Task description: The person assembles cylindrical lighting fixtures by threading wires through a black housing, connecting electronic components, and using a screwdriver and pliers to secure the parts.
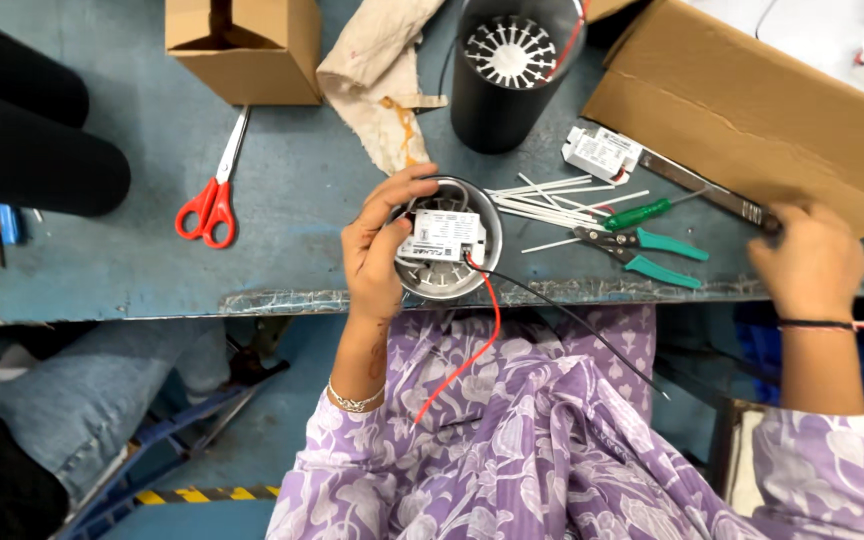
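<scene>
My left hand (377,245) grips the rim of a round metal lamp housing (449,272) at the table's front edge. A small white driver box (442,235) sits inside it, with a red wire (472,355) and a black wire (577,325) trailing down over my lap. My right hand (810,262) rests at the right on the end of a long flat metal strip (702,188) lying against a cardboard box. Between the hands lie green-handled pliers (642,255), a green screwdriver (642,212) and several white cable ties (552,200).
A black cylindrical lamp body (502,85) stands at the back. Red-handled scissors (214,190) lie to the left, near a small open carton (247,45) and a stained cloth (377,70). A large cardboard box (762,110) fills the right. Black tubes (27,150) lie far left. Another person's jeans-clad leg (92,390) is at lower left.
</scene>
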